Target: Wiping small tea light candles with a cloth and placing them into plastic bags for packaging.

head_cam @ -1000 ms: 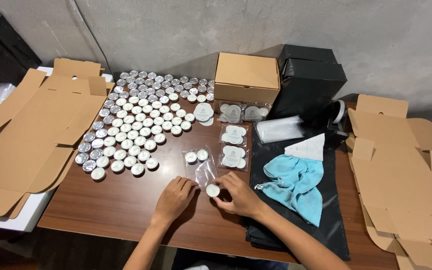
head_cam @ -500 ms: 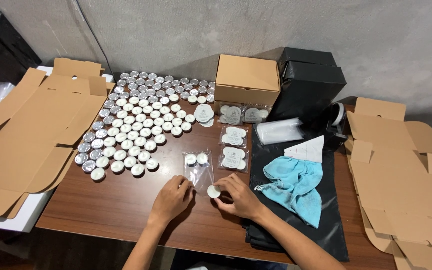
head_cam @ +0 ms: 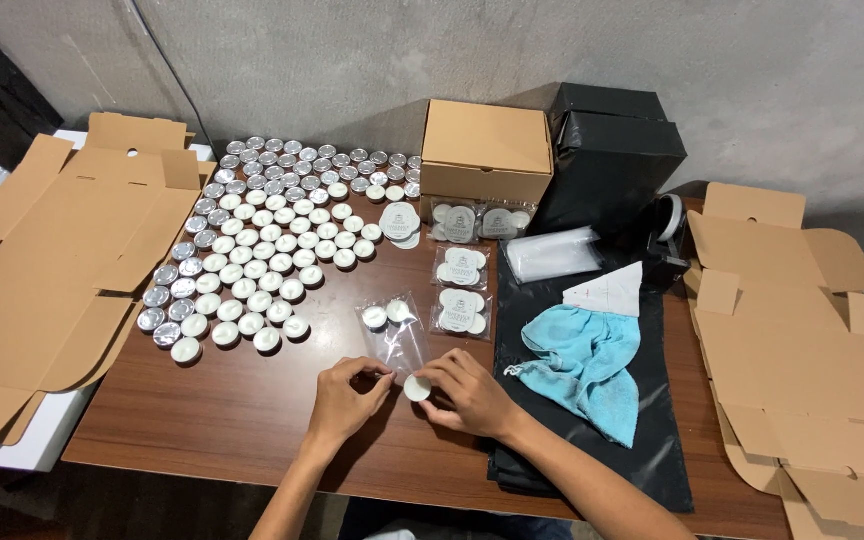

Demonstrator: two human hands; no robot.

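Lower centre | tealight [head_cam: 417, 387] pinched by right hand [head_cam: 467, 392] | clear bag [head_cam: 395, 335] mouth gripped by left hand [head_cam: 344, 398]

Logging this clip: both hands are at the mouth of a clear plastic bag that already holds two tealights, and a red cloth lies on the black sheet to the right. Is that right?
Not quite: the cloth is light blue, not red, as the head view shows. The rest holds: the left hand and right hand meet at the mouth of the clear plastic bag, which holds two tealights, and the cloth lies on the black sheet to the right.
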